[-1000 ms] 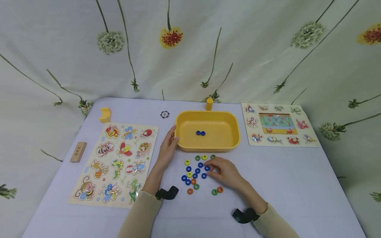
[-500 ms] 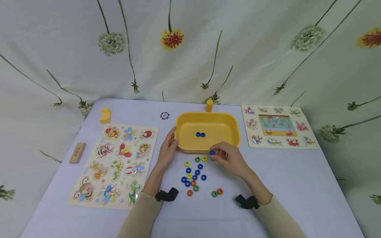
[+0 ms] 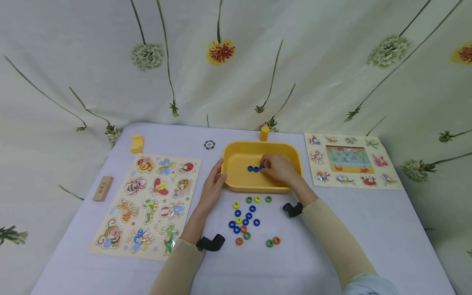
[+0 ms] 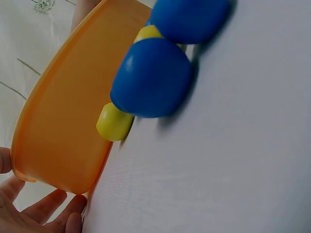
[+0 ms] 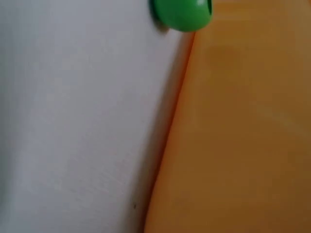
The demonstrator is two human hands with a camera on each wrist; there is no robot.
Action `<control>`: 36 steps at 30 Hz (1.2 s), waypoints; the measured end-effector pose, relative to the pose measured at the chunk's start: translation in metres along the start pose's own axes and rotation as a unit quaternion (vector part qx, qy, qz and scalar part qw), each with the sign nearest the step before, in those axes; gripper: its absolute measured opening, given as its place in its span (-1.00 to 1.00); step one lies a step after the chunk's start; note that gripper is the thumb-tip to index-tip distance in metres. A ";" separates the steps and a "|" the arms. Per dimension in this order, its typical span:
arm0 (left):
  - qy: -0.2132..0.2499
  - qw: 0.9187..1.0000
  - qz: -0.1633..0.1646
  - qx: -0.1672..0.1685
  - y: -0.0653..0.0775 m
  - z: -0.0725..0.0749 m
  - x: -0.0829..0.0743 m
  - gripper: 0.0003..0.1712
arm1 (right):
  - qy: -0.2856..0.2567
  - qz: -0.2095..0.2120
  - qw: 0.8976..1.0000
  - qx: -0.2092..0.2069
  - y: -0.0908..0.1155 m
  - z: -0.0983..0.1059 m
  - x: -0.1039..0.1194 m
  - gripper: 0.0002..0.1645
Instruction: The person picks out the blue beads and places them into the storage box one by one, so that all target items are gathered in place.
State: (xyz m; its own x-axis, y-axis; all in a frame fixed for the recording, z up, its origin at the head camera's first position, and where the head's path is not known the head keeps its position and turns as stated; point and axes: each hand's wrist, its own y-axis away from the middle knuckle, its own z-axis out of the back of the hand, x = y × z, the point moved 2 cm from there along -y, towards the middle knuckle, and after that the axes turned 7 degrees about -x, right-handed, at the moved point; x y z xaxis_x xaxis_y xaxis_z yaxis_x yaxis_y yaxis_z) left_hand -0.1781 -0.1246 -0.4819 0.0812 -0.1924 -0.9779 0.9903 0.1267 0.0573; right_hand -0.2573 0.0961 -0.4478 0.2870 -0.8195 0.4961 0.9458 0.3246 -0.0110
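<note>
A yellow tray (image 3: 263,189) stands near the back of the table. My left hand (image 3: 212,186) rests against its left end, fingers (image 4: 46,206) spread along the outer wall. My right hand (image 3: 279,167) reaches over the front rim and pinches a blue ring bead (image 3: 262,167) low inside the tray. Left of that bead, two more blue beads (image 3: 253,168) lie side by side on the tray floor. In the right wrist view the right hand is out of sight; the tray's outer wall (image 5: 233,136) and a green bead (image 5: 183,12) show.
Several loose blue beads (image 3: 248,215), with yellow, green and orange ones, lie in front of the tray. An insect puzzle board (image 3: 155,205) lies left, a sea-animal board (image 3: 354,159) right. A wooden block (image 3: 103,188), yellow piece (image 3: 137,144), poker chip (image 3: 209,144) and yellow cylinder (image 3: 264,133) stand around.
My right hand has picked a blue bead up from the loose group and carried it over the front rim into the tray, beside the two there. My left hand has stayed at the tray.
</note>
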 end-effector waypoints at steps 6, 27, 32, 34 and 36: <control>0.007 1.000 -0.003 0.005 0.001 -0.002 0.000 -0.48 | -0.015 -0.003 1.000 -0.018 0.017 0.008 -0.003 -0.68; 0.022 1.000 0.003 0.022 0.002 0.000 -0.007 -0.46 | -0.170 0.184 0.968 -0.033 0.140 -0.030 0.025 -0.67; 0.023 0.999 0.006 0.025 0.009 0.001 -0.023 -0.44 | -0.171 0.190 0.966 -0.028 0.139 -0.038 0.023 -0.68; 0.019 1.000 0.004 0.025 0.011 0.002 -0.026 -0.44 | -0.169 0.188 0.967 -0.023 0.138 -0.040 0.023 -0.68; 0.016 1.000 0.004 0.023 0.013 0.002 -0.028 -0.44 | -0.165 0.183 0.969 -0.016 0.138 -0.041 0.022 -0.68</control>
State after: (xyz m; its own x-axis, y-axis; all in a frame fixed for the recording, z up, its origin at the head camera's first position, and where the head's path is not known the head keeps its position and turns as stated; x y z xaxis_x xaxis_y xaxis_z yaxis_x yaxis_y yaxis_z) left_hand -0.1676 -0.1193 -0.4530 0.0862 -0.1597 -0.9834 0.9939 0.0826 0.0737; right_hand -0.1141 0.1032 -0.4741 0.5456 -0.4542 0.7043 0.7952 0.5457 -0.2642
